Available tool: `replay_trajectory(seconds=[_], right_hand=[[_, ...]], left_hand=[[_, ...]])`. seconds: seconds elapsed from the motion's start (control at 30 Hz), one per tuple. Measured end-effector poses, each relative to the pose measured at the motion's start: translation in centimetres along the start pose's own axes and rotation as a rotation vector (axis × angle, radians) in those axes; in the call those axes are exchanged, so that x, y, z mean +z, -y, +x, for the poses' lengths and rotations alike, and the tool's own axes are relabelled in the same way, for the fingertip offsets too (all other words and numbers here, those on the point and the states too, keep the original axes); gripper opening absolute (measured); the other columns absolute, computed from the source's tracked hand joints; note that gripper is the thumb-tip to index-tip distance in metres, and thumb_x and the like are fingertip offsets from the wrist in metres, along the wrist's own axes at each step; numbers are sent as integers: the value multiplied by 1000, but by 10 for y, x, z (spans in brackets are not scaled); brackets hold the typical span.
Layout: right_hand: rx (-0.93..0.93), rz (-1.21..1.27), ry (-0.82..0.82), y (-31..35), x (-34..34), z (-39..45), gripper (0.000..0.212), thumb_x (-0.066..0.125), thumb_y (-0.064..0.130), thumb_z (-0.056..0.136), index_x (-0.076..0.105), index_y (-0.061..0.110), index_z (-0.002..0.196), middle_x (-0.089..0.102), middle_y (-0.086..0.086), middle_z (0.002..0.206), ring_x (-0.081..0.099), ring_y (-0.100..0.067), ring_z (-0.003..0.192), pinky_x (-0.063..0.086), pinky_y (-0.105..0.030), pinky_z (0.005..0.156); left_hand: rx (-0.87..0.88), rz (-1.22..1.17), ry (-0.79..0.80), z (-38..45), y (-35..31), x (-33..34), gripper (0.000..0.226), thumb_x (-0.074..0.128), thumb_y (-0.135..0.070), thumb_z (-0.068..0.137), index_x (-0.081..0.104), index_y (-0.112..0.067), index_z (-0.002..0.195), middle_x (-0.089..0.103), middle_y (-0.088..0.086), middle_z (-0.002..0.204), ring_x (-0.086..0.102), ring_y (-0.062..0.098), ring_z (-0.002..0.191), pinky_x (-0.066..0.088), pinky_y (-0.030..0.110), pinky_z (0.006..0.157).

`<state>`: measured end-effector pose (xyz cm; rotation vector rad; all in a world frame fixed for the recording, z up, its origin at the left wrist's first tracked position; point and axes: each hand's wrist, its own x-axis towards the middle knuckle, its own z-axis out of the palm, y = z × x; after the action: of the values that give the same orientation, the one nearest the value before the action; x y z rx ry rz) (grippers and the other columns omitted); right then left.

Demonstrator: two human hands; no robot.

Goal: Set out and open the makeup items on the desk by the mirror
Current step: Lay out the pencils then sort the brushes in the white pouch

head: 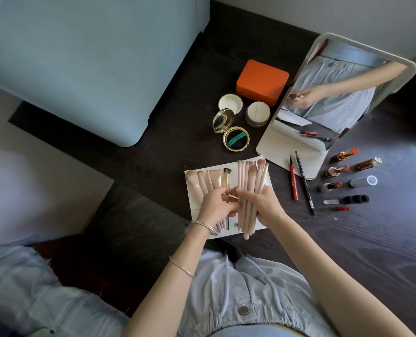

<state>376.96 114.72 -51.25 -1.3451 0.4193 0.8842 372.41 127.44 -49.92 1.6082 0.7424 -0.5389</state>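
Note:
A white brush pouch [192,198] lies open on the dark desk [168,142]. Several pink brushes [199,182] lie on its left part. My right hand [262,205] is shut on a bundle of pink makeup brushes [250,188], held upright over the pouch. My left hand [216,205] pinches one thin brush handle beside the bundle. A gold compact [228,131] lies open behind the pouch. A powder jar [258,113] stands next to its loose lid [230,103]. Right of the mirror's base lie several opened lipsticks [340,169] and their caps.
A white-framed mirror [335,93] stands tilted at the back right. An orange box [262,81] sits behind the powder jar. A red pencil [293,181] and a black pencil [304,181] lie right of the pouch. A pale blue cabinet [92,57] fills the upper left.

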Motion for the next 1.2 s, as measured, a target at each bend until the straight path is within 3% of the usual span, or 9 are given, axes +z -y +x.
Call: replay_trajectory(seconds=[0.1, 0.23, 0.33, 0.47, 0.67, 0.8, 1.0, 1.1, 1.2], right_hand=[[-18, -66, -71, 1, 2, -1, 11, 70, 4, 81, 65, -4, 87, 68, -25, 90, 68, -39, 85, 56, -49, 80], [-19, -134, -123, -4, 1, 0, 18, 72, 13, 81, 67, -2, 89, 69, -22, 89, 68, -36, 88, 55, -46, 85], [-53, -150, -162, -5, 0, 0, 12, 67, 16, 86, 66, 5, 90, 69, -16, 84, 69, -31, 81, 57, -45, 80], [-163, -190, -283, -2, -3, -1, 4, 62, 12, 89, 59, 10, 88, 66, -5, 75, 60, -16, 65, 52, -30, 67], [-98, -278, -214, -1, -3, -1, 19, 77, 13, 76, 61, 11, 66, 60, -2, 59, 56, -12, 55, 49, -28, 60], [-90, -269, -226, -6, 3, 2, 18, 79, 6, 72, 63, 8, 64, 62, 0, 57, 58, -5, 49, 47, -19, 54], [-54, -320, -321, -4, 7, 20, 18, 80, 13, 72, 64, 5, 74, 64, -5, 67, 62, -17, 63, 51, -27, 61], [-26, -367, -381, -7, 12, 26, 33, 82, 25, 69, 64, 2, 83, 67, -10, 77, 65, -25, 74, 54, -38, 69], [-29, -455, -385, -9, 18, 26, 31, 80, 29, 71, 61, 6, 79, 67, -12, 79, 64, -26, 75, 53, -40, 70]], left_hand=[[47, 131, -41, 1, 4, 3, 16, 70, -13, 83, 64, -15, 98, 64, -2, 83, 66, 17, 82, 59, 30, 75], [61, 237, -47, 2, 5, 8, 14, 64, -25, 86, 66, -19, 99, 68, 0, 87, 66, 19, 87, 56, 39, 82], [7, 156, -36, 3, 6, 11, 10, 61, -19, 87, 66, -15, 96, 69, 7, 94, 67, 19, 88, 59, 35, 77], [-25, 87, -30, 3, 5, 6, 15, 63, -17, 90, 64, -10, 103, 70, 10, 95, 67, 17, 84, 60, 28, 70], [-28, 106, -11, 4, 2, 5, 15, 63, -19, 90, 66, -14, 104, 70, 6, 92, 68, 15, 84, 60, 26, 69], [20, 151, -25, 3, 2, 8, 18, 62, -14, 90, 68, -10, 106, 69, 6, 90, 67, 16, 82, 60, 26, 68], [44, 241, -154, 6, 15, 0, 25, 52, -12, 94, 67, -14, 114, 70, 3, 95, 70, 18, 83, 59, 35, 76], [36, 262, -159, 7, 18, -3, 31, 48, -7, 93, 67, -16, 116, 71, 3, 97, 69, 17, 85, 57, 37, 82], [52, 321, -169, 9, 15, -3, 31, 50, -10, 92, 68, -18, 116, 71, 2, 103, 66, 18, 95, 53, 35, 89]])
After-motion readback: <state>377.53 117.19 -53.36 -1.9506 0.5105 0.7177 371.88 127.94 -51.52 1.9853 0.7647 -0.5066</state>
